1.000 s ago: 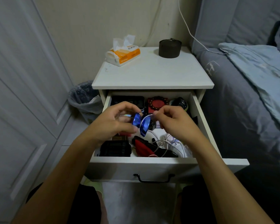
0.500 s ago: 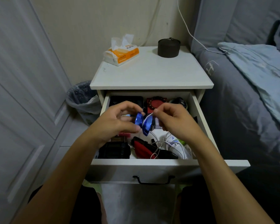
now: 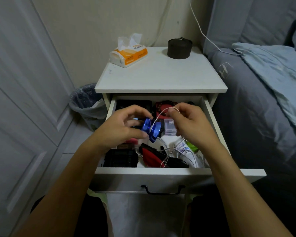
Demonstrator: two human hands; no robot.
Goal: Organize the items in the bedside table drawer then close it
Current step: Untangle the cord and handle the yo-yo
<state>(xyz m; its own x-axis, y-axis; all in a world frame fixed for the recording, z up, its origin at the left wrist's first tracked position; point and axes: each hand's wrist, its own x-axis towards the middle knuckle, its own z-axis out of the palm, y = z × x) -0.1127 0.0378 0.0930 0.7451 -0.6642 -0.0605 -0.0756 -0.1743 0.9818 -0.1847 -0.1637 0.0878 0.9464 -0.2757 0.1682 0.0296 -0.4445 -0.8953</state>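
- My left hand [image 3: 121,129] grips the blue yo-yo [image 3: 151,130] over the middle of the open drawer [image 3: 178,173], thumb under it and fingers curled over its left half.
- My right hand [image 3: 190,124] pinches the white string [image 3: 161,113] between thumb and forefinger, raised above the yo-yo; the string runs down into the gap between the two halves.
- The drawer is pulled well out of the nightstand [image 3: 161,77], its black handle [image 3: 162,189] facing me.
- At the drawer's front left corner sits a black case [image 3: 120,159]; just right of it lies a red and black pouch [image 3: 152,156].
- Toward the front right lie a white tube [image 3: 186,153] and loose white cable [image 3: 164,146], tangled together.
- At the back of the drawer I see a dark box [image 3: 133,104] on the left and brown beads [image 3: 164,104] on something red beside it.
- On the nightstand's back edge stand a tissue pack [image 3: 128,52] at the left and a dark round tin [image 3: 179,47] at the right.
- A bin [image 3: 87,103] stands left of the nightstand, the bed [image 3: 263,100] right of it.
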